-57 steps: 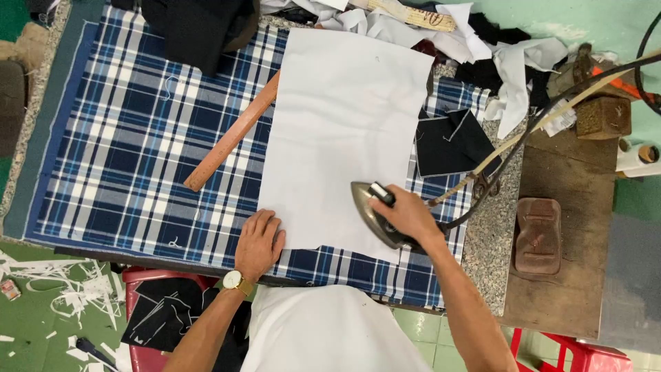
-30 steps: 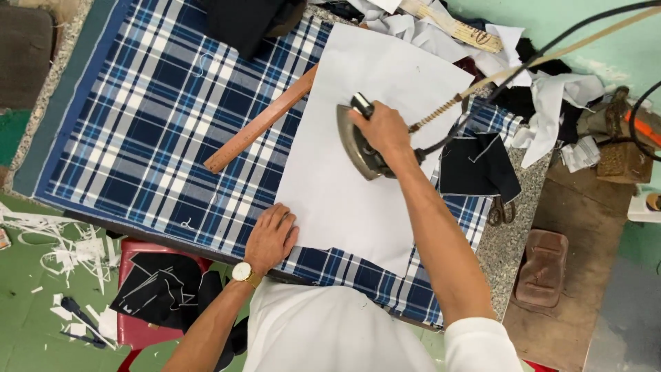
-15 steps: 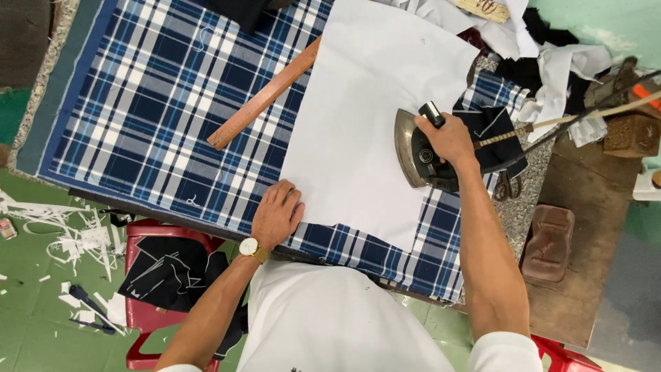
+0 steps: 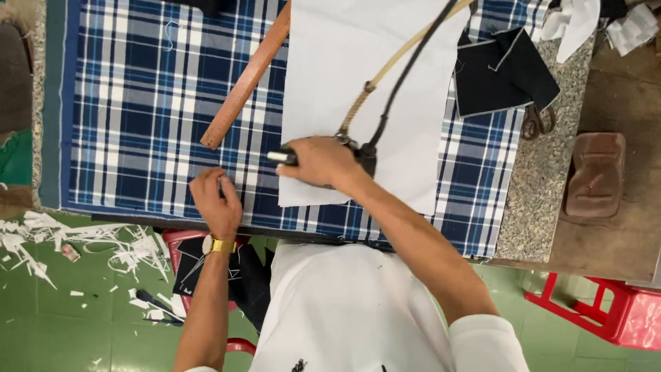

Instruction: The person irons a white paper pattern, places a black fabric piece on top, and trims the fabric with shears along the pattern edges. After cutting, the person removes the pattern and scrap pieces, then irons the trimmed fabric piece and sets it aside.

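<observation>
Two hands working at a plaid-covered table [image 4: 138, 103].
Right hand [image 4: 320, 162] is gripping an iron [image 4: 358, 157] on white fabric [image 4: 372, 69]; left hand [image 4: 217, 200], loosely curled, is resting beside it.

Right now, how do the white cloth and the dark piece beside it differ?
The white cloth is much larger than the dark fabric piece. The white cloth lies flat and square to the table under the iron, gripped by the right hand; the dark fabric piece sits askew at the plaid cover's edge, untouched. Both rest on the same table.

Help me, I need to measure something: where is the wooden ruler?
The wooden ruler lies slanted on the plaid cloth, along the white fabric's left edge.
</observation>
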